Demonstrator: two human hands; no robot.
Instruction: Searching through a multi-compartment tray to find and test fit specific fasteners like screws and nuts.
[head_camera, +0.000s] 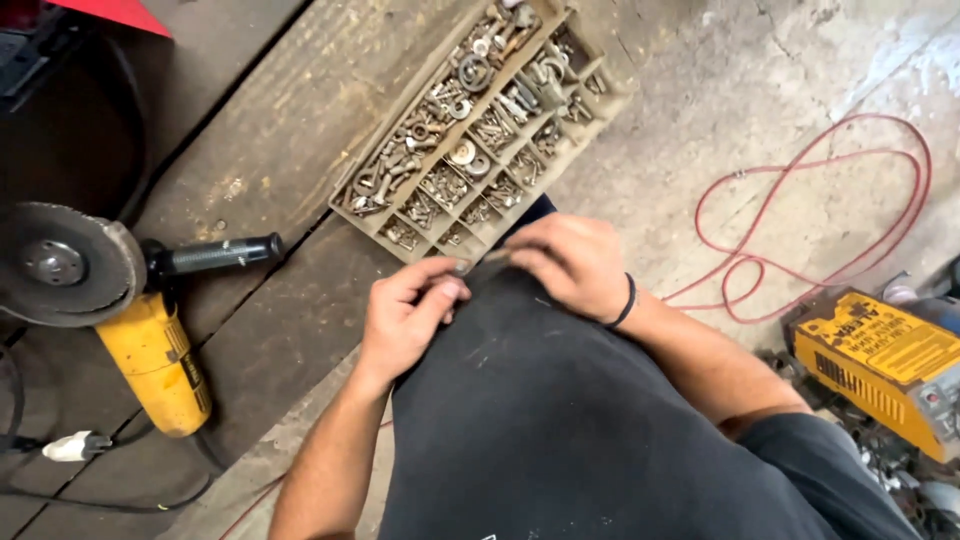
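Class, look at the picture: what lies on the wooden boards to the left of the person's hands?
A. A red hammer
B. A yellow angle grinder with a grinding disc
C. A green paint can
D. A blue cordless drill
B: the yellow angle grinder with its round disc lies on the wooden boards, left of the left hand, beside the compartment tray of bolts and nuts.

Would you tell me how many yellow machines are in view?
2: a yellow angle grinder on the wooden bench at left, and a yellow boxy machine on the floor at right, partly cut off.
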